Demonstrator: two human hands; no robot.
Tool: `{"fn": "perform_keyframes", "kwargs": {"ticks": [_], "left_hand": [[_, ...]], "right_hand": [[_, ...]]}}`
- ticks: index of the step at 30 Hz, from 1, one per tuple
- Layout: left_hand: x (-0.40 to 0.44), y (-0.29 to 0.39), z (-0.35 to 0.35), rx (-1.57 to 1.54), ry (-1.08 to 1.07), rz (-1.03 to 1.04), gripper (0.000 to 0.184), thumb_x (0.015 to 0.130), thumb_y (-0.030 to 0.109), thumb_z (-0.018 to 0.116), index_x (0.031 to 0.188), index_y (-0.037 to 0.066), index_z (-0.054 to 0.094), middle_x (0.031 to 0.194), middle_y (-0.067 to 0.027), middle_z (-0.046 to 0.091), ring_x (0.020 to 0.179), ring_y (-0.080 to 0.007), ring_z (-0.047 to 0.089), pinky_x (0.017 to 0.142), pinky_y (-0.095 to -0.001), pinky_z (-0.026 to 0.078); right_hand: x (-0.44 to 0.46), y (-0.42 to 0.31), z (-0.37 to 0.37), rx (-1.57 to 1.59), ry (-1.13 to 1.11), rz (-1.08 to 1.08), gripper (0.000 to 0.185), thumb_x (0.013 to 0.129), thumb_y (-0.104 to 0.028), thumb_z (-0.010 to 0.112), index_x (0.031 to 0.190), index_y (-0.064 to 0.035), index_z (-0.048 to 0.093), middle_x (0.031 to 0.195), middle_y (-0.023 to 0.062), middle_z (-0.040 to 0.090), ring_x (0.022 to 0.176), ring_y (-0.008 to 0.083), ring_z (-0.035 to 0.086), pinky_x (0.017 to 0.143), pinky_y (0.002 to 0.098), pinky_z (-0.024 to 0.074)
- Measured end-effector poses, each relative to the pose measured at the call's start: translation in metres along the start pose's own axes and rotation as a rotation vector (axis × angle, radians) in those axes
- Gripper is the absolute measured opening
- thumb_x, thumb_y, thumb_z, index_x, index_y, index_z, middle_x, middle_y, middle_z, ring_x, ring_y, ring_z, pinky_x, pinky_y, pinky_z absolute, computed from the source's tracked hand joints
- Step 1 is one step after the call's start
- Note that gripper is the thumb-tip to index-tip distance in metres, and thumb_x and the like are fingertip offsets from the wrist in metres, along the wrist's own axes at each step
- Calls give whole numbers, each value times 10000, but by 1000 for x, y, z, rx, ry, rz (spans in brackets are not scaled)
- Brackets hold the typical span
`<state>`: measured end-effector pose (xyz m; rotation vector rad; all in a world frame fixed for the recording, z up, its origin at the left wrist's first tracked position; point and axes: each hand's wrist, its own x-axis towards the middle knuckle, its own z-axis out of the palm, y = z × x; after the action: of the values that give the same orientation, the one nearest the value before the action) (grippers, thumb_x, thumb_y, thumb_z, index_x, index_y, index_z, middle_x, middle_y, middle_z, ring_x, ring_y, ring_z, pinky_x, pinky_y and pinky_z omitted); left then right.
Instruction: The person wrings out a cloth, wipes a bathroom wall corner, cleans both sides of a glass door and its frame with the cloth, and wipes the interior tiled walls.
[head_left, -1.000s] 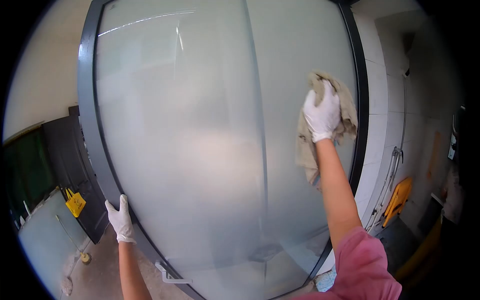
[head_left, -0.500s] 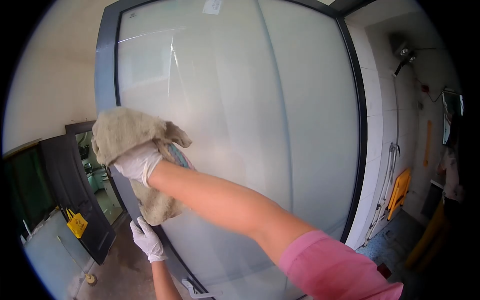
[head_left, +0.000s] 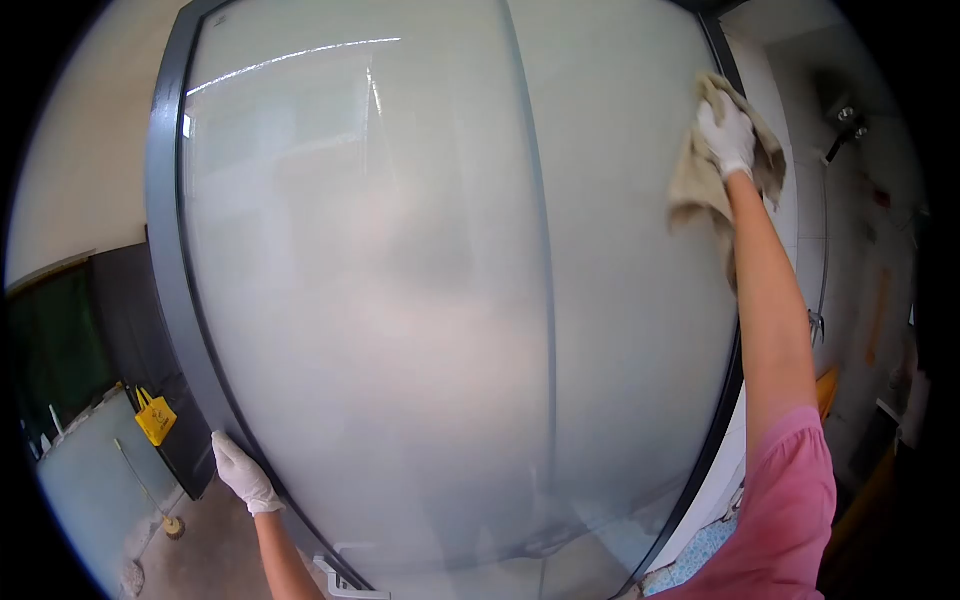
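A large frosted glass panel point(head_left: 400, 250) in a dark grey door frame point(head_left: 168, 200) fills the middle of the head view. At its upper right my right hand point(head_left: 728, 130), in a white glove, holds a beige cleaning cloth point(head_left: 695, 185) against the glass beside the right frame edge. The cloth's lower end hangs loose and is slightly blurred. Down at the left edge of the door, my gloved left hand point(head_left: 243, 475) is closed round the frame; its fingertips are partly hidden. Below it sits a light-coloured door handle point(head_left: 345, 585).
A yellow bag point(head_left: 155, 418) hangs by a dark door point(head_left: 125, 310) at left. A long-handled brush point(head_left: 172, 525) leans near the low wall point(head_left: 90, 500). On the right are a tiled wall point(head_left: 775, 90) and part of an orange object point(head_left: 826, 390).
My right hand has carried the cloth from the left frame edge across to the upper right of the glass. My left hand stays on the left frame; the view has shifted.
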<state>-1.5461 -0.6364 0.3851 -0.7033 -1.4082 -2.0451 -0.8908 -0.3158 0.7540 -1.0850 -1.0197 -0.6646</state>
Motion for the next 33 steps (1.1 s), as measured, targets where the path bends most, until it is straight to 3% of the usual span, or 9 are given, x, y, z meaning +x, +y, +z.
{"fn": "perform_keyframes", "kwargs": {"ticks": [8,10,20,21,24,25,27,31,33], "left_hand": [[11,-23,5,-7,-27,-34,565,1005,381,413,1284,-107,473,1306,-188,538,1210,-229,505,1035,-305,353],[9,-20,8,-52,-59,-58,573,1002,385,419,1294,-107,463,1323,-192,521,1231,-227,488,1051,-303,337],[19,-55,-2,-126,-97,-140,588,1014,380,380,1320,-121,420,1357,-205,482,1248,-241,464,1050,-304,332],[20,-68,-1,-99,-100,-168,599,1014,388,376,1320,-125,416,1363,-212,473,1252,-243,457,1054,-306,322],[10,-45,1,-238,-128,-61,610,1003,430,374,1322,-88,427,1348,-173,481,1256,-236,445,1048,-336,353],[7,-62,2,-286,-199,5,604,1002,435,373,1324,-72,431,1361,-154,470,1257,-231,441,1046,-343,361],[7,-86,7,-293,-299,49,598,997,439,377,1324,-57,437,1371,-138,462,1252,-230,443,1040,-351,372],[31,-83,-7,-59,-362,-13,599,987,440,401,1319,-56,441,1360,-152,471,1225,-246,466,1025,-359,384],[24,11,-1,-528,-4,-699,626,981,466,396,1289,-75,453,1340,-181,483,1184,-267,500,1000,-352,402]], "right_hand": [[-108,44,-17,79,177,-120,450,841,-371,564,1257,-197,561,1167,226,567,1111,414,515,960,463,411],[-117,-9,-36,-20,96,40,442,837,-397,556,1238,-213,578,1157,225,572,1079,419,526,924,466,433],[-293,-354,-109,405,-233,-576,436,749,-314,658,1150,-169,564,947,145,568,840,342,594,645,494,477],[-336,-377,-93,515,-8,-698,425,763,-287,641,1163,-177,549,1035,146,575,936,367,578,719,522,471],[-494,-419,-100,933,-486,-756,476,909,-283,465,1344,-92,446,1369,138,459,1252,304,445,1060,447,344],[-507,-417,-120,1123,-1318,-578,514,931,-322,432,1389,-91,397,1439,124,392,1325,276,368,1103,428,288],[-564,-409,-118,1353,-1537,-298,538,962,-355,408,1426,-91,343,1513,120,277,1380,244,283,1138,388,229],[-529,-363,-122,1119,-1020,-550,535,929,-332,452,1394,-81,370,1428,137,364,1312,288,340,1097,411,270],[-495,-330,-123,991,-735,-599,520,908,-303,480,1368,-74,400,1386,143,401,1270,299,380,1068,414,303]]}}
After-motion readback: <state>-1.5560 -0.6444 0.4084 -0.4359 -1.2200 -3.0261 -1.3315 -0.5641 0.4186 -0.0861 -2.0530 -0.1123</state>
